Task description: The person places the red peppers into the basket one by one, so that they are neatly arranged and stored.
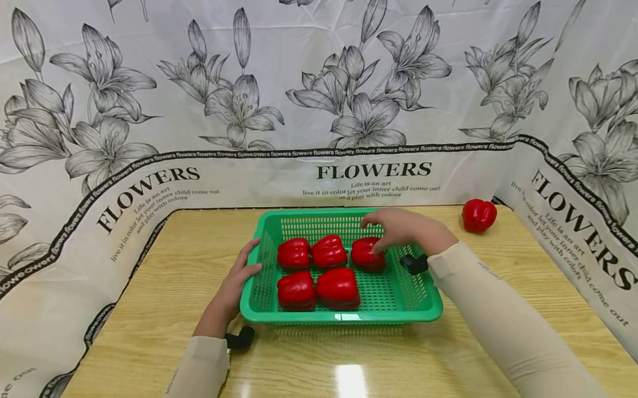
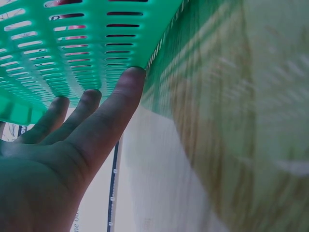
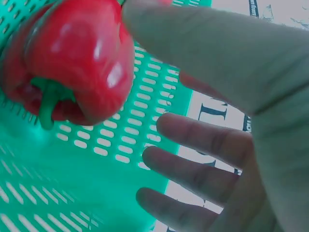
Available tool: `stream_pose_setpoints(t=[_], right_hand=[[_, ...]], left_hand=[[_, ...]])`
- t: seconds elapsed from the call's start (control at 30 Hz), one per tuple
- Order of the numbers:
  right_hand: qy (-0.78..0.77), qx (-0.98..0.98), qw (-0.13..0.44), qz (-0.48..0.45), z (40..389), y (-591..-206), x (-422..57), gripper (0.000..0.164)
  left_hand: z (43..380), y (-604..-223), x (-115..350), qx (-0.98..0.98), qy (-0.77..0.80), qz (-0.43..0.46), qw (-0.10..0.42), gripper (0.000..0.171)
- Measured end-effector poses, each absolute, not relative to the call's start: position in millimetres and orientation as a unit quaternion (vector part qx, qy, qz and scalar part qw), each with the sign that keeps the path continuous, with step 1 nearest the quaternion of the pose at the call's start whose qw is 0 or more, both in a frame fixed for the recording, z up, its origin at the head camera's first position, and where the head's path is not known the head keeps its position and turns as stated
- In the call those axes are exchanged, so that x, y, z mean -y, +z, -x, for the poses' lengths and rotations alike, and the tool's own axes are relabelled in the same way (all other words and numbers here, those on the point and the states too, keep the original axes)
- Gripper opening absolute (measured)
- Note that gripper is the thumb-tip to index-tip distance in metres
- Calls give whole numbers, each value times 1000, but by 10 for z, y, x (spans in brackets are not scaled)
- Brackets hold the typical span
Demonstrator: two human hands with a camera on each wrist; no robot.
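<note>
A green plastic basket [image 1: 341, 318] with slotted walls sits on the table and holds several red bell peppers. My left hand [image 1: 235, 284] holds its left rim, thumb over the edge; the left wrist view shows straight fingers [image 2: 108, 116] against the outer slotted wall. Inside the basket, toward the right, my right hand [image 1: 402, 228] is over the back-right bell pepper [image 1: 366, 255]. In the right wrist view the thumb overlaps this bell pepper [image 3: 82, 58], its green stem showing, while the other fingers [image 3: 193, 176] are spread apart from it.
One more red bell pepper [image 1: 479, 216] lies outside the basket at the back right of the wooden table [image 1: 143, 352]. A white flower-printed cloth [image 1: 275, 183] hangs behind the table and along its sides. Black wrist-worn devices [image 1: 241, 338] show by both hands.
</note>
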State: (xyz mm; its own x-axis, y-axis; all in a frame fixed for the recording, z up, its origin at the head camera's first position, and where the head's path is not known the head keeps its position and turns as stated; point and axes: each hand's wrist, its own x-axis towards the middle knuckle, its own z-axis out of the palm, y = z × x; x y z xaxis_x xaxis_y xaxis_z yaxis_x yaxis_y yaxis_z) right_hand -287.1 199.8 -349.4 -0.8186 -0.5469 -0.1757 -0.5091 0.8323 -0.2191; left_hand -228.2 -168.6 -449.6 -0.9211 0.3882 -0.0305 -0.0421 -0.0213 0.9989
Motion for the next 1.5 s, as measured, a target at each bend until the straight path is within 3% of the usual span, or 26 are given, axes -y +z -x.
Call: stream_pose_setpoints(t=[0.23, 0.5, 1.1, 1.5], right_hand=[[-75, -952, 98, 280, 2834, -3418, -2097, 50], [-75, -950, 35, 302, 2842, -3413, -2284, 40], [-79, -971, -34, 223, 2890, -3498, -2889, 37], [-102, -980, -32, 169, 2893, -3652, -3267, 35]], left_hand=[[2229, -4427, 1672, -678, 708, -122, 156, 52], [2308, -4566, 1690, -678, 708, -130, 148, 51], [2201, -4397, 1660, -677, 707, -122, 164, 53], [2196, -4388, 1649, -676, 708, -126, 162, 53]])
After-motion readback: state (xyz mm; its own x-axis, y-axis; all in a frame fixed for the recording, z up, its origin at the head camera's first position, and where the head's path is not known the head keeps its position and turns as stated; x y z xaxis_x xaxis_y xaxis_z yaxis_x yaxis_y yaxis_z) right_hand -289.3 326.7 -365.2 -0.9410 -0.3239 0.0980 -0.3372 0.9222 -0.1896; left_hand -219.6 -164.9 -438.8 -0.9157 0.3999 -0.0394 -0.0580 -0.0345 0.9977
